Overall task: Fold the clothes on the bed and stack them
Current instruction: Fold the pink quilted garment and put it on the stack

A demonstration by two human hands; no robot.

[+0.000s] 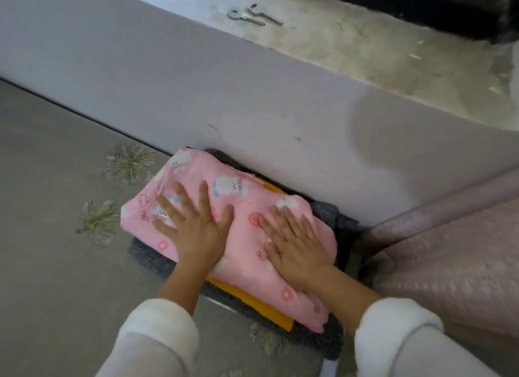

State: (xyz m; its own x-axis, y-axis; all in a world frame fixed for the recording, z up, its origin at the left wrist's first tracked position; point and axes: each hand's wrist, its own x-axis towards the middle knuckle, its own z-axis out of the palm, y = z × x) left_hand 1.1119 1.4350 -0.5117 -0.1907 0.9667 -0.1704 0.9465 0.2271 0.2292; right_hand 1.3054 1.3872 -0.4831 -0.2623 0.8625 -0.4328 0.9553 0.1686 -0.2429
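A folded pink garment [241, 208] printed with white bunnies lies on top of a stack. Under it a folded yellow piece [252, 300] shows at the near edge, and a dark grey knit [148, 254] lies at the bottom. The stack rests on the grey bed cover [56, 250] against the wall. My left hand [193, 227] lies flat on the left half of the pink garment, fingers spread. My right hand [292, 247] lies flat on its right half, fingers spread. Neither hand grips any cloth.
A pale lilac wall [224, 90] runs right behind the stack. Above it a rough window ledge [379, 48] carries keys [250, 15]. A pink quilted blanket [449, 258] lies right of the stack. Embroidered flowers [129, 163] mark the bed cover.
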